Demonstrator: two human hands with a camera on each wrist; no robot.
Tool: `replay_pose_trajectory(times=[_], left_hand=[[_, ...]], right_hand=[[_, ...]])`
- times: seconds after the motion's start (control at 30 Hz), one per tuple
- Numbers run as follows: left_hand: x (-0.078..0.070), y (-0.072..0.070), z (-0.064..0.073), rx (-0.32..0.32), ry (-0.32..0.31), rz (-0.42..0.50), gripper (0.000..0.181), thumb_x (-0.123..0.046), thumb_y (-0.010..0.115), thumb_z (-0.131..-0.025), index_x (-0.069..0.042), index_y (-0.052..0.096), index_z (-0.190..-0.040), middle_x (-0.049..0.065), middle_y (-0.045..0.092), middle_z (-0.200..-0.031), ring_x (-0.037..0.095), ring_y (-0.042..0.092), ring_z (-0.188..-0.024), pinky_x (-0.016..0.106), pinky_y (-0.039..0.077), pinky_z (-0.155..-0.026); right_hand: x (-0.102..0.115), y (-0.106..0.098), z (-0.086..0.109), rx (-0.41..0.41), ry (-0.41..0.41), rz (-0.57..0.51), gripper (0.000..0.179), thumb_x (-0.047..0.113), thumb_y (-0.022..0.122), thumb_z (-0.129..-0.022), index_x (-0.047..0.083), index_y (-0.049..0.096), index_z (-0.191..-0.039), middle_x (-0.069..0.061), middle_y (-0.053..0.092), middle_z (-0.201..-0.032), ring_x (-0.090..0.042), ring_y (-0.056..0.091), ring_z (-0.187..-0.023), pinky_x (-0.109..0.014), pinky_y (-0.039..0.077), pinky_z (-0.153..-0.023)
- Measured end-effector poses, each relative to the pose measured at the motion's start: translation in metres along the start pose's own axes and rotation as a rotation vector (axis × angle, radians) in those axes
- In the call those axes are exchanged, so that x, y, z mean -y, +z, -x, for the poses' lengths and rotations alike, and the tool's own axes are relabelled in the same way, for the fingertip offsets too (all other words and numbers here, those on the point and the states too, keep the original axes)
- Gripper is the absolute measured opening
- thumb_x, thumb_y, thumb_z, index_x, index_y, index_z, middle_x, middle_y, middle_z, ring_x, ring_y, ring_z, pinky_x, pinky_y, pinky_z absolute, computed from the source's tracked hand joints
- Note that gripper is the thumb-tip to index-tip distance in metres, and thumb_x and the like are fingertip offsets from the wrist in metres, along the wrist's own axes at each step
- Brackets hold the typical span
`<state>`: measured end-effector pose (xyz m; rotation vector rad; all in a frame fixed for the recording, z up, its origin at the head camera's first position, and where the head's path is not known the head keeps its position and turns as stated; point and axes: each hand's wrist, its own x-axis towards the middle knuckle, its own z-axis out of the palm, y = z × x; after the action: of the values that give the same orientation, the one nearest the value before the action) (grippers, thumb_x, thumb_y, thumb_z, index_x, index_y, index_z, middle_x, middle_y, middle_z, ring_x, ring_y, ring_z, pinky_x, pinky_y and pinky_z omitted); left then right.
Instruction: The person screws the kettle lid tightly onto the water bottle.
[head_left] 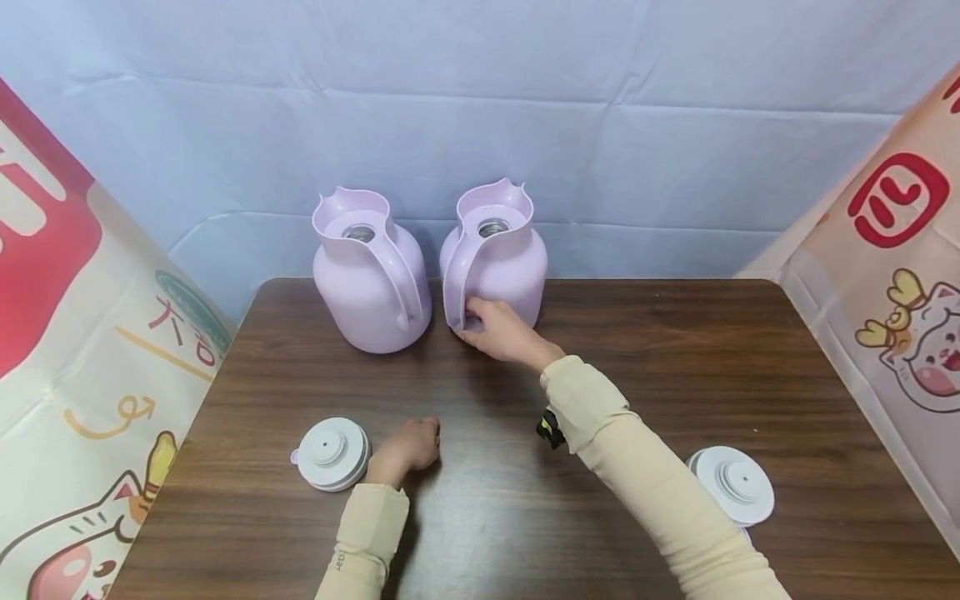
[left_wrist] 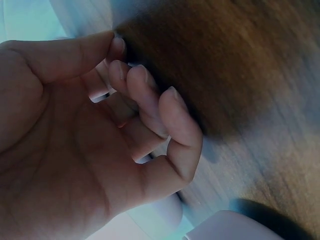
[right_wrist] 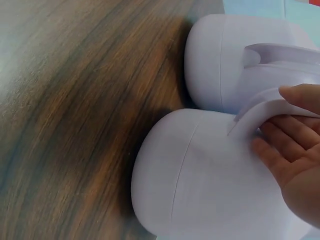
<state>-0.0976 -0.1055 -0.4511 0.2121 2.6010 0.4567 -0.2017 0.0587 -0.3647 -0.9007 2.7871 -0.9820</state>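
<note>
From where I stand, the right hand [head_left: 501, 333] reaches across the table [head_left: 495, 500] to the right jug [head_left: 517, 271], its fingers hooked through the handle [head_left: 454, 287] low down and the thumb on the opposite side, so it holds the grip rather than merely touching it. The left hand [head_left: 411, 448] waits nearer, fingers loosely bent and thumb tip close to the forefinger, with nothing in it; whether it rests on the wood I can't tell. The right jug stands upright at the far edge, just to the right of the matching left jug [head_left: 363, 292]. To manage this hold well, I'd bring the fingers fully round the handle and keep the thumb firm against it; a grip higher up would probably give better control against tipping. With the neighbour so close, any movement should be gentle and steer clear of its handle, and the jug is best kept level because its top is uncovered. Both jugs show a round opening with a shiny rim inside the pale collar, but what they contain, if anything, I can't make out. Two white stepped lids lie nearer: the left lid [head_left: 327, 450] beside the left hand, the right lid [head_left: 742, 483] partly behind the right forearm.
</note>
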Motion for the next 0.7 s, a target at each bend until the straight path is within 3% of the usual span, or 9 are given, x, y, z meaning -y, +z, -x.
replay_pose_trajectory(times=[0.27,0.5,0.7], left_hand=[[0.002,0.0,0.002,-0.01,0.011,0.014,0.013,-0.012,0.047,-0.09,-0.004,0.056,-0.096,0.022,0.059,-0.106,0.037,0.053,-0.104,0.046,0.041,-0.086],[0.003,0.001,0.001,-0.025,0.026,0.001,0.012,-0.012,0.047,-0.09,-0.004,0.055,-0.095,0.022,0.059,-0.105,0.037,0.053,-0.104,0.046,0.041,-0.086],[0.004,0.002,0.002,-0.034,0.035,0.008,0.009,-0.011,0.048,-0.089,-0.005,0.054,-0.091,0.021,0.059,-0.102,0.037,0.053,-0.103,0.045,0.041,-0.086]], right_hand=[[-0.004,-0.01,0.005,0.011,0.032,0.004,0.019,0.009,0.068,-0.075,-0.003,0.061,-0.09,-0.013,0.064,-0.086,-0.023,0.057,-0.079,-0.036,0.045,-0.076],[-0.004,-0.02,0.01,0.037,0.1,-0.033,0.03,0.013,0.073,-0.074,-0.003,0.061,-0.096,-0.014,0.065,-0.091,-0.021,0.058,-0.084,-0.035,0.045,-0.077],[-0.004,-0.026,0.014,0.04,0.153,-0.043,0.032,0.013,0.075,-0.072,-0.006,0.061,-0.094,-0.014,0.064,-0.086,-0.02,0.055,-0.076,-0.035,0.046,-0.073]])
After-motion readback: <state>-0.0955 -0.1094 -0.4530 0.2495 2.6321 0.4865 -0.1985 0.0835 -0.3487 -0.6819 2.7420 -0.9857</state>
